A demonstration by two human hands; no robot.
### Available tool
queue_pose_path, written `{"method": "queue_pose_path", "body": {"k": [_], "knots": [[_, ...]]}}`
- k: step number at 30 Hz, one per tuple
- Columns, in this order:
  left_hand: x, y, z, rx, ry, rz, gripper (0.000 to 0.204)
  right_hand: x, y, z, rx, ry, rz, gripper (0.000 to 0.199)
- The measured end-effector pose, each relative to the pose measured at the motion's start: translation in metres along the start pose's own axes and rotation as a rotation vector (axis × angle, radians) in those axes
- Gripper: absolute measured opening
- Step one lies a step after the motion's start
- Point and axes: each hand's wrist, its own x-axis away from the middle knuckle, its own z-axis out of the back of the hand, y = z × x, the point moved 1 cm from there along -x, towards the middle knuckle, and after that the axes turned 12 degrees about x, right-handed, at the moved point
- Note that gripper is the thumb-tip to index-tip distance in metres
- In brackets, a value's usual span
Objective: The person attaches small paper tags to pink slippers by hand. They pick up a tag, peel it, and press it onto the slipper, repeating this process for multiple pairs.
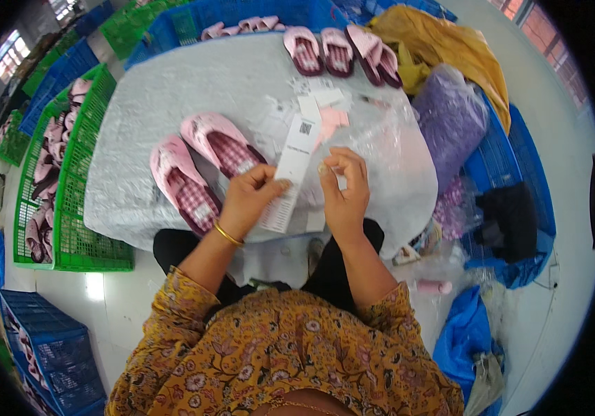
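Observation:
My left hand (250,197) pinches a long white printed card (297,156) between thumb and fingers, its far end tilted up toward the back of the table. To the right of the card my right hand (346,191) is raised, thumb and forefinger drawn together; whatever lies between them is too small to make out. Beside my left hand a pair of pink slippers rests on the table: the nearer slipper (176,170) and the farther slipper (210,135), both with checked insoles. Loose white papers (321,93) and a pink paper piece (333,121) lie beyond the card.
More pink slippers (304,54) stand at the table's back right. Grey plastic covers the table (138,90). Green crates (92,222) and blue crates (54,347) of slippers flank the left. A purple bag (453,118) and a yellow sack (443,41) crowd the right.

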Motion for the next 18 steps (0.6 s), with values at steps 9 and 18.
{"method": "queue_pose_path", "body": {"k": [9, 18], "knots": [[0.017, 0.013, -0.006, -0.111, -0.198, -0.018, 0.007, 0.010, -0.016, 0.026, 0.181, -0.197, 0.343, 0.012], [0.026, -0.004, -0.010, -0.045, -0.216, -0.138, 0.009, 0.032, -0.017, 0.023, -0.001, -0.117, 0.283, 0.010]]}}
